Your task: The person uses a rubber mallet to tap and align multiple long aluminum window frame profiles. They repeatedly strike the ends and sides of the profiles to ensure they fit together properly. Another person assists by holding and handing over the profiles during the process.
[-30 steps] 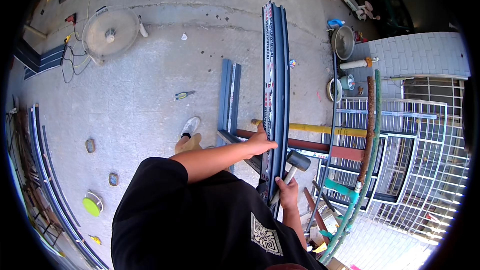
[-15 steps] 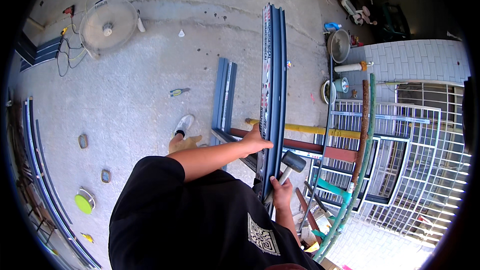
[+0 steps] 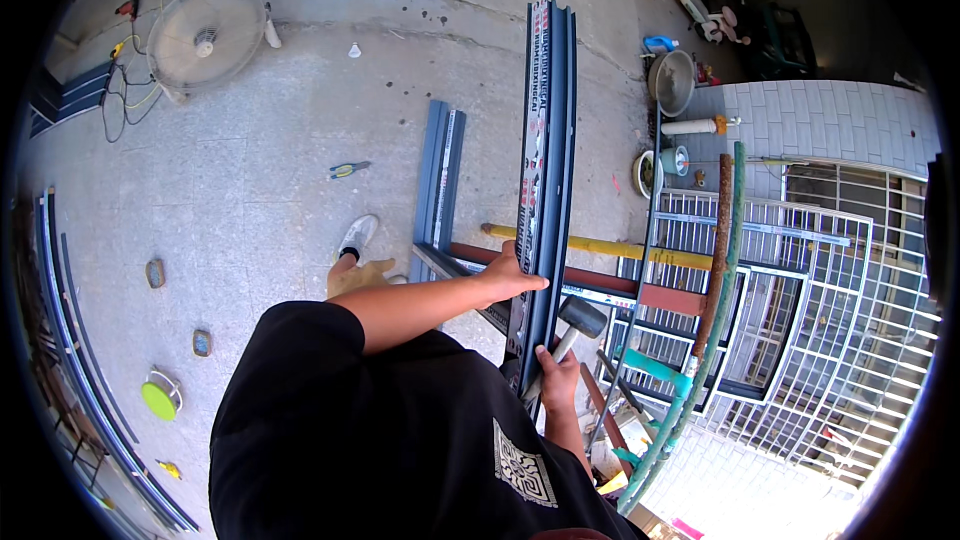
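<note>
Head: right hand [image 3: 560, 382] holds mallet [image 3: 583, 317]; bucket [image 3: 676, 160] beside pot [image 3: 637, 175].

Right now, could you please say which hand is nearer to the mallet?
The right hand, holding the mallet by its handle; the left hand is apart from it, on the long profile.

Looks like a makeshift metalworking yard, judging by the concrete floor [image 3: 270, 210], long metal profiles [image 3: 559, 140], rubber mallet [image 3: 582, 317], pliers [image 3: 350, 169], power drill [image 3: 127, 7] and parked scooter [image 3: 703, 2].
</note>
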`<state>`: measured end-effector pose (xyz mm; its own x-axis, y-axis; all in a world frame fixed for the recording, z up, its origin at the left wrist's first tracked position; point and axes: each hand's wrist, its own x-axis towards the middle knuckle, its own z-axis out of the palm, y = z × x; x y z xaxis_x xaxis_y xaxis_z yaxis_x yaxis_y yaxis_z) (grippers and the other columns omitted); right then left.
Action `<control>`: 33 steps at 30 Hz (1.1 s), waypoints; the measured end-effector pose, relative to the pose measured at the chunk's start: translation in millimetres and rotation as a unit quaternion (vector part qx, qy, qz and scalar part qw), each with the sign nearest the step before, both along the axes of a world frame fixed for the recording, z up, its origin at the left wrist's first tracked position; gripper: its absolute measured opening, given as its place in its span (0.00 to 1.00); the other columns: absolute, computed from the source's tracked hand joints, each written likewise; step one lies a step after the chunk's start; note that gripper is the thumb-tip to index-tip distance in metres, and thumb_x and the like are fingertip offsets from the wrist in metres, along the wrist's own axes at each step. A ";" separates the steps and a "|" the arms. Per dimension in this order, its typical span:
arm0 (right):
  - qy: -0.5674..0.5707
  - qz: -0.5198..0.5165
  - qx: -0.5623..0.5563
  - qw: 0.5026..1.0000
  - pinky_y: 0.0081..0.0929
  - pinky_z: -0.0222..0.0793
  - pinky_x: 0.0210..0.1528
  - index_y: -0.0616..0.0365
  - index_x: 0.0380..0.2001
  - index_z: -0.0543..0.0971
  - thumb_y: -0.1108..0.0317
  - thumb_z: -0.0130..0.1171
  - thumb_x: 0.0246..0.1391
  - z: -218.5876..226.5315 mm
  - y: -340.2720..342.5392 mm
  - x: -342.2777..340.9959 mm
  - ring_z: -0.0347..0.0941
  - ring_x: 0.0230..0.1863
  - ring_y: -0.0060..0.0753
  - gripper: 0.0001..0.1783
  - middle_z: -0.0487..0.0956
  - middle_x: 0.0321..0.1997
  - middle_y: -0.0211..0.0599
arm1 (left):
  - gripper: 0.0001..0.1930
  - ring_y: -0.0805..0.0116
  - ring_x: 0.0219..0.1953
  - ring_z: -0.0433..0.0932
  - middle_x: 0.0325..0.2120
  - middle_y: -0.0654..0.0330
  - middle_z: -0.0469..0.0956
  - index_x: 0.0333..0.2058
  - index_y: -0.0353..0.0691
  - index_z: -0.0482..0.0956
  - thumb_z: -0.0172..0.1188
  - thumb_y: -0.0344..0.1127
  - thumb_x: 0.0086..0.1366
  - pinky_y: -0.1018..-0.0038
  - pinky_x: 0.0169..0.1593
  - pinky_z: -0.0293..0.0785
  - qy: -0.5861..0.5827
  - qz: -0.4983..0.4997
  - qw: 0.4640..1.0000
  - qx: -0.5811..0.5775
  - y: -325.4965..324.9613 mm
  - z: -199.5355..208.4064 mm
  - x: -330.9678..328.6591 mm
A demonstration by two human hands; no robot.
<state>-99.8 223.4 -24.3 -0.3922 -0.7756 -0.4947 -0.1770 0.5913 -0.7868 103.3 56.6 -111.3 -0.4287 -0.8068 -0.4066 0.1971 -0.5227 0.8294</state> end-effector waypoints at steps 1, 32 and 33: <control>-0.004 -0.001 0.000 1.000 0.24 0.77 0.48 0.69 0.58 0.80 0.75 0.68 0.65 0.0 -0.8 0.3 0.80 0.42 0.22 0.20 0.85 0.45 0.32 | 0.53 0.49 0.65 0.76 0.61 0.37 0.73 0.67 0.23 0.54 0.79 0.47 0.58 0.63 0.68 0.72 0.002 -0.001 1.000 0.005 -0.3 -3.1 -1.8; 0.009 -0.015 0.005 1.000 0.24 0.77 0.49 0.69 0.61 0.78 0.72 0.71 0.64 -2.7 -6.5 -2.5 0.79 0.43 0.22 0.25 0.84 0.48 0.33 | 0.45 0.38 0.54 0.84 0.48 0.33 0.83 0.54 0.21 0.75 0.72 0.65 0.60 0.55 0.59 0.79 -0.091 0.026 0.992 -0.078 4.1 -15.2 -10.5; 0.009 -0.014 0.005 1.000 0.24 0.77 0.49 0.69 0.61 0.78 0.72 0.71 0.64 -2.6 -7.1 -1.5 0.79 0.43 0.22 0.25 0.84 0.48 0.33 | 0.45 0.38 0.54 0.84 0.48 0.33 0.83 0.54 0.21 0.75 0.72 0.65 0.60 0.55 0.59 0.79 -0.091 0.026 0.993 -0.077 4.1 -19.3 -12.9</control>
<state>-101.2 216.3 -26.9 -0.4230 -0.7588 -0.4952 -0.1744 0.6045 -0.7773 90.3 60.8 -130.6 -0.3155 -0.8843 -0.3443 0.0592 -0.3804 0.9229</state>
